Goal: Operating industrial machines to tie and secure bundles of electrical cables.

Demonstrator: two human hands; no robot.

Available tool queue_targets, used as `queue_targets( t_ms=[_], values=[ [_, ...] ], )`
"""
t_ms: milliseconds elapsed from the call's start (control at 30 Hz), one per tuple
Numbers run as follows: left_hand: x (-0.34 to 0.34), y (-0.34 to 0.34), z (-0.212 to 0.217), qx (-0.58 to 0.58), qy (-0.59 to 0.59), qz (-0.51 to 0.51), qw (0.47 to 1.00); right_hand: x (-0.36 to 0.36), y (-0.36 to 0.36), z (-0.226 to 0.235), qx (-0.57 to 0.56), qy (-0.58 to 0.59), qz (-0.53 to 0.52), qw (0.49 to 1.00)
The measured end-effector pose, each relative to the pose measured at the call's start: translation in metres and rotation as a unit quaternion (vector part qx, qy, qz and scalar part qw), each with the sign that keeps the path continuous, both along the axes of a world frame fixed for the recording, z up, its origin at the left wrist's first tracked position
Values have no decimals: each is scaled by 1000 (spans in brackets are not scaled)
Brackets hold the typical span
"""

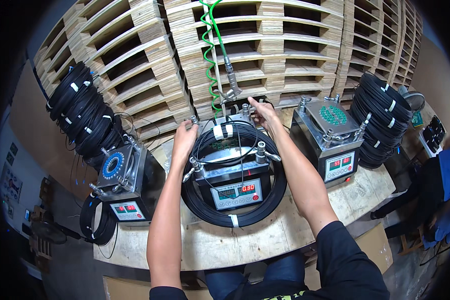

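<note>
Currently, left hand (185, 136) is set at the rear-left knob (194, 120), fingers bent; whether it's pinched can't be told. Right hand (266, 115) is held beside the rear-right knob (245, 108), thumb apart, other fingers partly hidden, so grip can't be told. Coil (210, 215) is looped around the middle press (250, 199), upper turns crossing its top. Judged fairly heavy, springy, smooth-jacketed; should be taken two-handed at opposite sides, near the white ties (234, 220), with kinks and loose turns avoided
</note>
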State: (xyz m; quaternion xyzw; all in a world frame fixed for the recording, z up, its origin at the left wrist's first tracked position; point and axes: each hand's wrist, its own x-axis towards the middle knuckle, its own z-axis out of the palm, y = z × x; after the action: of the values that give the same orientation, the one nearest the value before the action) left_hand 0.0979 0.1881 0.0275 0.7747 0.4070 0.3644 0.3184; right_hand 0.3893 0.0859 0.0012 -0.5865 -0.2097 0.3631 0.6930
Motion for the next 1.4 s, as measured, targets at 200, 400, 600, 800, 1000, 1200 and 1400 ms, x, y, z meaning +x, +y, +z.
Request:
queue_targets(
  t_ms=[200, 400, 600, 800, 1000, 1200, 1400],
  values=[
    [5, -7, 6, -29, -6, -17, 999, 6, -3, -6, 108, 58, -2, 992],
    [12, -23, 13, -4, -4, -12, 1000, 1, 3, 10, -34, -499, -108, 859],
    [3, -15, 9, 26, -9, -9, 1000, -31, 0, 27, -63, -550, -52, 831],
    [10, -17, 9, -21, -21, -8, 1000, -26, 9, 29, -29, -572, 30, 819],
    [6, -17, 10, -21, -18, 2, 1000, -26, 23, 29, -63, -560, 111, 819],
    [4, -21, 14, -32, -26, 22, 999, -26, 13, 39, -44, -615, 170, 768],
    [15, 14, -10, -125, -128, -9, 984, -23, -4, 39, -16, -644, 105, 758]
  ],
)
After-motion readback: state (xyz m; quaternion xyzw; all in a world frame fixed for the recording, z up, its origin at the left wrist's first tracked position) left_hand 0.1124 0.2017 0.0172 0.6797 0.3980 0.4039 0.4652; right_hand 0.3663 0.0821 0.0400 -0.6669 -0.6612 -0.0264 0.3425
